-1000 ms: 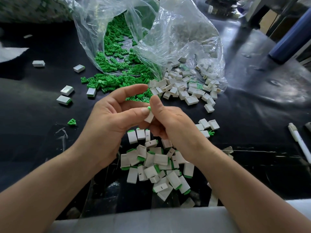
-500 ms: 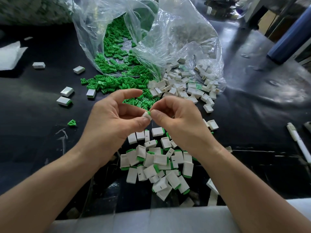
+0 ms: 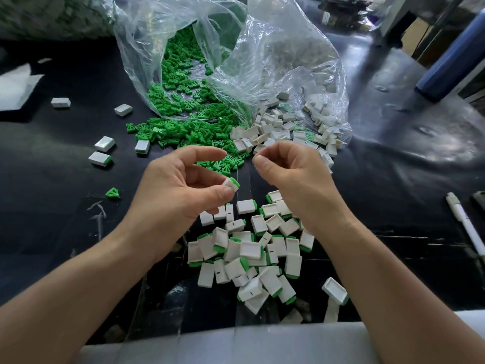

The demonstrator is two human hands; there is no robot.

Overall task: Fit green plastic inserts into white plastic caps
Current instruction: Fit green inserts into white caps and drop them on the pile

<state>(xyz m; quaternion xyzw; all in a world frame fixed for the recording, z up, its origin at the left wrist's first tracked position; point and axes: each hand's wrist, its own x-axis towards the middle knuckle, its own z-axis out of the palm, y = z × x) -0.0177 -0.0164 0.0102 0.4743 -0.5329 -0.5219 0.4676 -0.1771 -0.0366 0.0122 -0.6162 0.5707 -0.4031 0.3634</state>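
Observation:
My left hand (image 3: 178, 185) pinches a white cap with a green insert (image 3: 231, 184) showing at its end, between thumb and fingers. My right hand (image 3: 291, 174) hovers just to the right, apart from the cap, fingers curled and holding nothing that I can see. Below both hands lies a pile of fitted caps (image 3: 252, 253), white with green ends. Loose green inserts (image 3: 189, 132) spill from a clear plastic bag (image 3: 236, 61). Empty white caps (image 3: 283, 127) lie at the bag's right mouth.
The black table (image 3: 393, 166) holds stray caps (image 3: 105, 144) and a single green insert (image 3: 112, 193) at the left. A white pen (image 3: 464, 227) lies at the right. A blue cylinder (image 3: 451, 61) stands at the far right, white paper (image 3: 15, 88) at the far left.
The hands, joined on one cap a second ago, have parted. The left hand keeps the cap with its insert; the right hand has let go and moved up and right.

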